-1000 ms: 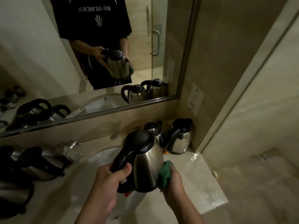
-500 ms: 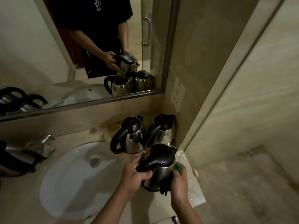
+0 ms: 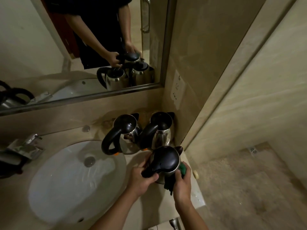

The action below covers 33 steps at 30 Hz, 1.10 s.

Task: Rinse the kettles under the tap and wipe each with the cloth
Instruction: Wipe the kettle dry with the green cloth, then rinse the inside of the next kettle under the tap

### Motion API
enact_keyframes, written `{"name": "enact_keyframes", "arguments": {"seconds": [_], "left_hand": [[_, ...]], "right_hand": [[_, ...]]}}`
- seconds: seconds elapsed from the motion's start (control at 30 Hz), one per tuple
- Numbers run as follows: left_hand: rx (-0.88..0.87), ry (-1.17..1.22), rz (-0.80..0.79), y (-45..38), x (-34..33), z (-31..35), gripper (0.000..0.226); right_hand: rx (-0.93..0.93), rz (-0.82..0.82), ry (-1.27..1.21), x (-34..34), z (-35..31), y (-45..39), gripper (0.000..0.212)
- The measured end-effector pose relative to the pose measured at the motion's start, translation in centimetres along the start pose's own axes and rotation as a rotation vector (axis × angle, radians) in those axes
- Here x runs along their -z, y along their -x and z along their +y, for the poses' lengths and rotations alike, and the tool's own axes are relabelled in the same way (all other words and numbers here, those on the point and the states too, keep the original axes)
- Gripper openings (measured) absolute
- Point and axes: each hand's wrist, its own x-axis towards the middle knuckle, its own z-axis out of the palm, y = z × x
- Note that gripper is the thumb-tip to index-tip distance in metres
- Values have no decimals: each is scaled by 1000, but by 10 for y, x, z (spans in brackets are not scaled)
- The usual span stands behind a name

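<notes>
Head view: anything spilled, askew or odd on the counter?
Nothing spilled or tipped. The held kettle is upright at the counter's right end, left hand gripping its handle, right hand pressing the green cloth to its side. Two kettles stand upright in the corner. Only wet glints near the counter edge.

Both bare forearms reach up from the near edge, angled toward each other. The left hand (image 3: 142, 177) is curled, its fingers (image 3: 150, 177) and thumb wrapped round the black handle of the kettle (image 3: 166, 161), knuckles facing up. The right hand (image 3: 182, 183), just right of it, has its fingers bent over the green cloth (image 3: 182, 168), pressing it to the kettle's right side, wrist straight.
</notes>
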Motion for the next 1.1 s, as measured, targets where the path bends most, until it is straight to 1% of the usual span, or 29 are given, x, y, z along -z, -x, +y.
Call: {"name": "enact_keyframes", "arguments": {"seconds": [0.1, 0.17, 0.23, 0.3, 0.37, 0.43, 0.47, 0.5, 0.53, 0.57, 0.63, 0.67, 0.73, 0.83, 0.97, 1.1], "left_hand": [[-21, -38, 115, -1, -9, -6, 67], [-3, -60, 183, 3, -17, -10, 66], [10, -68, 222, 5, -27, -14, 68], [29, -60, 233, 6, -38, -16, 71], [71, -35, 231, 8, -45, -16, 70], [124, -13, 177, 8, -45, -14, 54], [147, -1, 134, 10, -41, -13, 44], [151, 8, 101, 11, -35, -13, 37], [137, 26, 82, 15, -25, -11, 35], [119, 48, 83, 20, -13, -10, 35], [117, 145, 113, 35, 16, -6, 30], [130, 212, 147, 45, 33, -3, 25], [163, 304, 267, 63, 72, -3, 14], [226, 454, 449, 89, 129, -1, 2], [260, 519, 697, 131, 202, -12, 1], [271, 557, 944, 161, 279, -28, 10]], "right_hand": [[-11, 10, 40, 0, -9, -2, 28], [-28, 56, 91, 3, -10, -2, 18], [-46, 134, 169, 8, -9, 0, 8], [-113, 132, 255, 11, -1, 0, 8], [-245, 30, 353, 11, 7, 3, 20], [-344, -93, 404, 6, 7, 13, 39], [-369, -154, 397, 2, 1, 23, 44], [-370, -207, 390, -3, -7, 32, 42], [-371, -268, 402, -9, -16, 41, 35], [-389, -338, 417, -15, -26, 49, 31], [-429, -490, 420, -30, -47, 67, 31], [-398, -548, 424, -39, -57, 75, 31], [-257, -624, 408, -61, -74, 87, 23], [-120, -669, 346, -99, -92, 103, 17], [-71, -790, 393, -158, -88, 134, 20], [-30, -939, 485, -218, -83, 175, 20]]}}
